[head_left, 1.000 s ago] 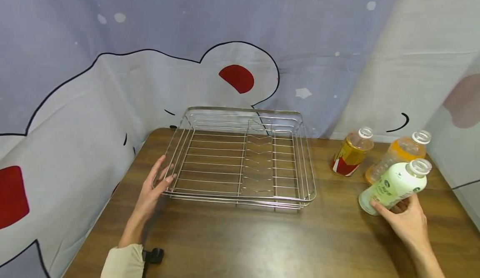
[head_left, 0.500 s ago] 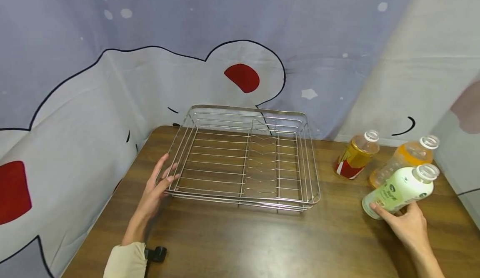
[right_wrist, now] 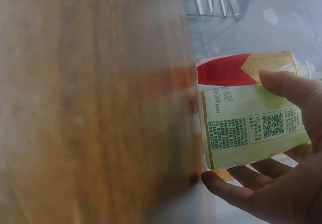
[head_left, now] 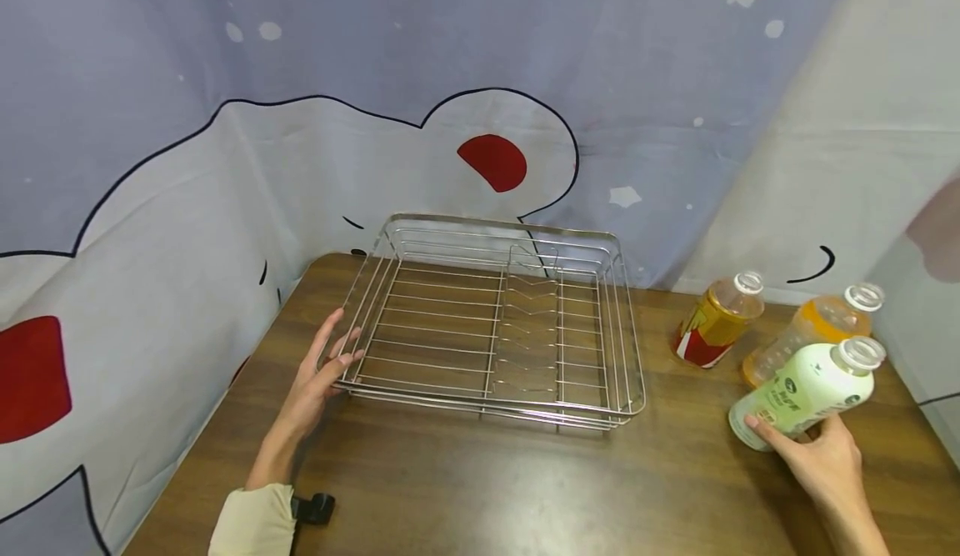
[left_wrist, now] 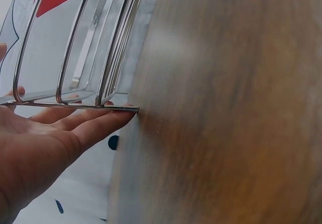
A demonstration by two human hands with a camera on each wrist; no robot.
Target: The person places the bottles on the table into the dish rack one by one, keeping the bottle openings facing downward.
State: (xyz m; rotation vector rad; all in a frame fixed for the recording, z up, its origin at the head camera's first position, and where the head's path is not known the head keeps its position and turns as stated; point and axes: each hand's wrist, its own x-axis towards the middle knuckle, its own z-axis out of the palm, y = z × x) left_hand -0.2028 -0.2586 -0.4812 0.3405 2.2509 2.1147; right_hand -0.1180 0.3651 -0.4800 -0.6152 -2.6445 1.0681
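Clock centred on the wire rack, twelve at the far curtain: my right hand (head_left: 823,456) has the pale-green and cream plastic bottle (head_left: 797,398), just past three o'clock. Thumb wraps the near face, fingers curl round the far side, opened only to the body's width; low grip, probably to steady it near the base. Left fingers are nearly straight, not clenched: the left hand (head_left: 311,393) touches the silver wire-frame rectangular rack (head_left: 496,323) at about half past eight, presumably bracing that end. Behind the green bottle, at its twelve, sits the clear bottle with an orange band (head_left: 813,320); at its ten, the red-and-gold labelled bottle (head_left: 716,323). Clustered that way, I'd guess, to leave the brown wood-grain table (head_left: 555,498) in front free for arm room. Green bottle: rounded shoulders, clear neck that looks uncapped, dark-green print and a square QR code (right_wrist: 273,126) on the label. It leans on my feed, but its neighbours do too; can't tell if the base is touching down.
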